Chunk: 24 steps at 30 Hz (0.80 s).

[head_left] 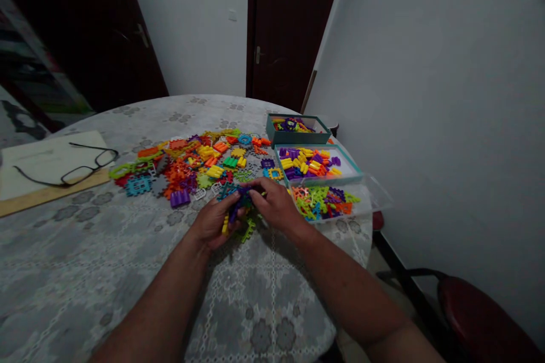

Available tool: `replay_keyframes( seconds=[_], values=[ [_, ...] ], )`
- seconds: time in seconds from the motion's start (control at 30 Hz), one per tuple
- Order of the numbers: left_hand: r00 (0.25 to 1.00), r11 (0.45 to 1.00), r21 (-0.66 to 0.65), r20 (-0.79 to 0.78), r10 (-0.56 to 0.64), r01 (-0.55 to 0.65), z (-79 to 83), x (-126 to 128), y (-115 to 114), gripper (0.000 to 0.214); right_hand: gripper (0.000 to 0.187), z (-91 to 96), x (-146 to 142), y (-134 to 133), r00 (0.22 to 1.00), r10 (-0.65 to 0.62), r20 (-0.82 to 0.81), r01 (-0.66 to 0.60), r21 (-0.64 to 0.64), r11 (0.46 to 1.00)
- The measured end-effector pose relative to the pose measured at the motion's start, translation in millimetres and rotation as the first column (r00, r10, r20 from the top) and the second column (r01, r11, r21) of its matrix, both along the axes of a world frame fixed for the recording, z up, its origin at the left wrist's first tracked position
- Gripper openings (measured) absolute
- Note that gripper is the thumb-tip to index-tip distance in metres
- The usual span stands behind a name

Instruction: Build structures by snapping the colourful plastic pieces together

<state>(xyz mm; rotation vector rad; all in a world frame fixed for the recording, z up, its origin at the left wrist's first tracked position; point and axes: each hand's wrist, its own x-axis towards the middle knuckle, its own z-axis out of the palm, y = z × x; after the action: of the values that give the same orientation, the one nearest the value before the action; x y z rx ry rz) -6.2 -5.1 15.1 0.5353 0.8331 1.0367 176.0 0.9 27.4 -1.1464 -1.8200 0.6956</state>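
Observation:
Both hands meet over the front middle of the table, around a small cluster of plastic building pieces in purple, teal and yellow. My left hand is closed round its left side, thumb on top, with a yellow part showing below the fingers. From the right, my right hand pinches the purple part at the top. Fingers hide much of the cluster. A lime green toothed piece shows just under the hands; whether it is attached or lies on the cloth I cannot tell. Just behind the hands spreads a heap of loose colourful pieces.
On the right stand a dark green box, a shallow light box of pegs and a clear tray of toothed pieces. Glasses rest on paper and a board at left. A red chair stands at right.

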Motion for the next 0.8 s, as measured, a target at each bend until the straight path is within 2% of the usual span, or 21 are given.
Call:
replay_keyframes(
  seconds=[0.17,0.37,0.53,0.8],
  values=[
    [1.000,1.000,-0.022,-0.015,0.017,-0.018,1.2,-0.9,1.6,0.012,0.016,-5.8,2.4,6.1,0.983,-0.070,-0.170,0.044,-0.154,0.987],
    [0.998,0.999,-0.021,0.046,0.051,-0.050,1.9,-4.5,3.5,0.026,0.022,-4.7,2.5,9.5,0.926,-0.107,-0.361,0.004,-0.275,0.962],
    [0.995,0.996,-0.026,0.055,0.089,-0.088,3.7,-3.9,2.6,0.028,0.026,-3.7,2.1,8.3,0.909,-0.126,-0.398,0.000,-0.302,0.953],
    [0.994,0.997,0.021,0.083,0.076,-0.078,0.0,-3.5,2.8,0.032,0.032,-5.9,8.1,12.9,0.894,-0.172,-0.413,0.048,-0.295,0.954]
  ],
)
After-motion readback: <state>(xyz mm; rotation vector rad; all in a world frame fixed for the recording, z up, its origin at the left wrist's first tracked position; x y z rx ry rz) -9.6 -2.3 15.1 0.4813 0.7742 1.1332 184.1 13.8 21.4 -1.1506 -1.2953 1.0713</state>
